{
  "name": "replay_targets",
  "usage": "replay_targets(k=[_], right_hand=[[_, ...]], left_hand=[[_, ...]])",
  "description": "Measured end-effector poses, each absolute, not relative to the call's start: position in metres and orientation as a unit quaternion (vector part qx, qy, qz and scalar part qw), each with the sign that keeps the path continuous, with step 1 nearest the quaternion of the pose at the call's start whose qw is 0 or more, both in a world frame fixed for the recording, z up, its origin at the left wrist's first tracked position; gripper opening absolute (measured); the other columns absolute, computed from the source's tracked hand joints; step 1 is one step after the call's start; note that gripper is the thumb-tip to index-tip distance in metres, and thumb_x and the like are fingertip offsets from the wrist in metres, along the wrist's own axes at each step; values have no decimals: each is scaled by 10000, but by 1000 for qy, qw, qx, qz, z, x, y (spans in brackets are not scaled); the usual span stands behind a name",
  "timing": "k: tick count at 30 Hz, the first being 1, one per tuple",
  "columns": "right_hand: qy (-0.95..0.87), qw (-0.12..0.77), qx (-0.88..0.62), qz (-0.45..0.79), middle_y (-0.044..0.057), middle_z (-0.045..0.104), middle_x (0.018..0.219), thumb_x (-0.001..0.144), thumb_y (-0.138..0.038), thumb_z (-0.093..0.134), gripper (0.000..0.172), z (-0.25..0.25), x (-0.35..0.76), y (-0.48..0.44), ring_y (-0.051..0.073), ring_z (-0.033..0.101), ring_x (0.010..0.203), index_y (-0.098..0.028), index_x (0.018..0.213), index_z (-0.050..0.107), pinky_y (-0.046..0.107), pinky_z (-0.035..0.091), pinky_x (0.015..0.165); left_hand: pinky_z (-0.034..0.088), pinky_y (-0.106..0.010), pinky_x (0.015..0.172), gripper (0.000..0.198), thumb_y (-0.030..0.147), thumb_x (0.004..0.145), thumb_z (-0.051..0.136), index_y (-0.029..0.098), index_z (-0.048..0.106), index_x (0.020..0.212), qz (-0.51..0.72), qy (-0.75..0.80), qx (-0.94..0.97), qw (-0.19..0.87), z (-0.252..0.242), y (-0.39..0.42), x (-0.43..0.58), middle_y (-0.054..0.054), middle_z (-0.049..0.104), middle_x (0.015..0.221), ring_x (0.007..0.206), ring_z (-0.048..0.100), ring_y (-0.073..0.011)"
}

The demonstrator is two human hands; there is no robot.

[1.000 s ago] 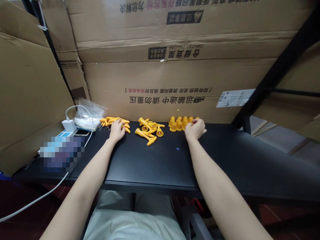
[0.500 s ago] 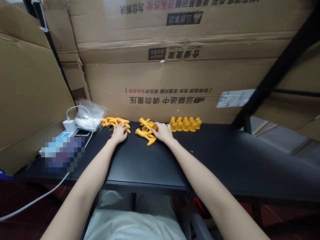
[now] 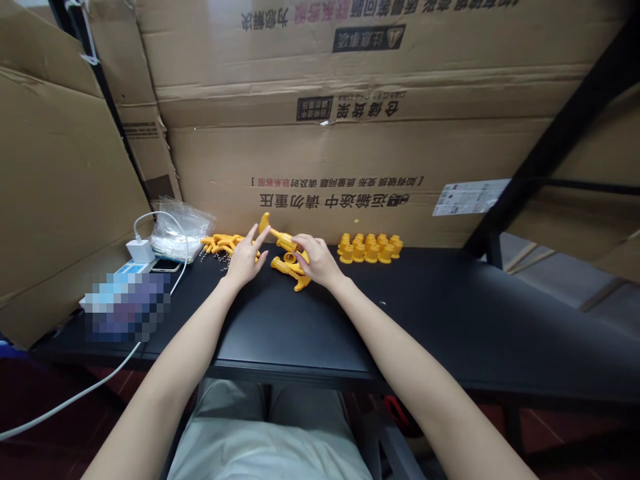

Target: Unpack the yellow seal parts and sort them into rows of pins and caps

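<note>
Big brown cardboard sheet point(image 3: 300, 147) stands along the back, its print upside down. Black bench point(image 3: 450, 300) in front of it, me seated at the near edge. Second cardboard panel point(image 3: 60, 167) on the left, black slanted post point(image 3: 540, 147) on the right. White cable point(image 3: 95, 393) comes in from the lower left. White label point(image 3: 470, 197) stuck low on the back sheet, right side. Clear plastic bag point(image 3: 180, 230) at the bench's far left.

My right hand point(image 3: 317, 261), center, grasps the wide end of a yellow piece. My left hand point(image 3: 243, 262) is released: fingers stretched out, thumb apart, index tip at that piece's stem. Can't tell if it touches.

Yellow cups point(image 3: 371, 253) stand in rows right of my right hand. Yellow handles point(image 3: 220, 243) lie heaped left, partly behind my left hand. Between my hands, a small yellow pile point(image 3: 287, 268).

Held yellow piece point(image 3: 283, 239) sits over the back of that pile, tilted, curved end up and left. Phone point(image 3: 165, 266) near the bag, white charger point(image 3: 140, 251) just beside. Small metal bits point(image 3: 224, 259) at the handles.
</note>
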State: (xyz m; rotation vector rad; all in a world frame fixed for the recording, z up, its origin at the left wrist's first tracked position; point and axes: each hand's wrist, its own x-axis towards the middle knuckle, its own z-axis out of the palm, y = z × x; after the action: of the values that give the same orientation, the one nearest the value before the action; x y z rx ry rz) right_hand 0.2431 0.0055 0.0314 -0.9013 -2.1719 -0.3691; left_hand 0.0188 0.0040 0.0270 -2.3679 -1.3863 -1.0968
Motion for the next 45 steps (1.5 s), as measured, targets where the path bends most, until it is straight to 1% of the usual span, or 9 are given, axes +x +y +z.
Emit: replay_targets(k=[5, 9, 14, 19, 22, 27, 32, 38, 45], right_hand=[[-872, 375, -294, -114, 146, 549, 1326, 930, -177, 371, 355, 29, 236, 5, 198, 493, 1252, -186, 1269, 473, 361, 409, 919], [-869, 359, -318, -124, 147, 573, 1310, 917, -210, 434, 344, 31, 239, 4, 220, 553, 1179, -182, 1253, 500, 381, 398, 905], [-856, 309, -383, -157, 137, 660, 1163, 918, -319, 487, 284, 37, 239, -2, 268, 570, 1095, -185, 1146, 593, 463, 322, 962], [-866, 230, -420, -142, 133, 662, 1141, 924, -227, 469, 263, 33, 235, 2, 264, 561, 1073, -194, 1162, 577, 465, 333, 935], [-870, 202, -429, -134, 120, 677, 1065, 909, -198, 492, 183, 31, 235, 5, 260, 573, 1024, -189, 1054, 603, 443, 345, 906], [-859, 236, -417, -179, 110, 667, 1027, 873, -181, 550, 176, 38, 236, -1, 262, 546, 1009, -186, 1045, 588, 417, 323, 903], [-842, 251, -422, -224, 113, 654, 1061, 885, -131, 487, 209, 45, 234, -7, 258, 538, 1023, -177, 1063, 585, 401, 323, 904], [-862, 236, -406, -191, 119, 664, 1116, 919, -259, 489, 309, 40, 236, -4, 262, 557, 1075, -205, 1217, 553, 511, 266, 1013], [-861, 216, -419, -190, 108, 688, 1016, 888, -211, 524, 154, 37, 235, -1, 258, 573, 1005, -191, 1009, 617, 517, 277, 1003]], left_hand=[[456, -358, 944, 469, 239, 908, 431, 254, 441, 1376, -368, -537, -751, 111, 31, 1, 19, -110, 498, 1352, 1105, 579, -232], [482, -290, 836, 390, 253, 903, 442, 264, 539, 1280, -348, -580, -728, 112, 33, -1, 17, -67, 616, 1134, 960, 626, -203], [480, -262, 800, 351, 317, 882, 500, 290, 586, 1222, -307, -561, -762, 100, 32, -3, 21, -44, 647, 1093, 947, 635, -198], [490, -278, 810, 381, 286, 867, 519, 263, 573, 1244, -282, -532, -792, 104, 27, -1, 25, -68, 653, 1114, 963, 642, -205], [497, -288, 817, 390, 276, 866, 516, 244, 567, 1251, -271, -518, -804, 109, 25, 1, 26, -86, 643, 1165, 978, 643, -210], [492, -297, 851, 383, 270, 848, 536, 232, 602, 1223, -291, -524, -794, 98, 27, 1, 29, -75, 671, 1140, 1000, 643, -213], [493, -295, 871, 393, 286, 811, 587, 223, 637, 1196, -312, -544, -777, 55, 31, -3, 31, -57, 705, 1096, 977, 657, -202], [491, -288, 871, 389, 288, 806, 592, 223, 644, 1186, -305, -556, -771, 65, 29, -5, 29, -53, 705, 1103, 988, 656, -196], [487, -281, 866, 375, 290, 802, 597, 237, 649, 1170, -291, -549, -781, 62, 26, -5, 31, -48, 707, 1088, 987, 653, -193]])
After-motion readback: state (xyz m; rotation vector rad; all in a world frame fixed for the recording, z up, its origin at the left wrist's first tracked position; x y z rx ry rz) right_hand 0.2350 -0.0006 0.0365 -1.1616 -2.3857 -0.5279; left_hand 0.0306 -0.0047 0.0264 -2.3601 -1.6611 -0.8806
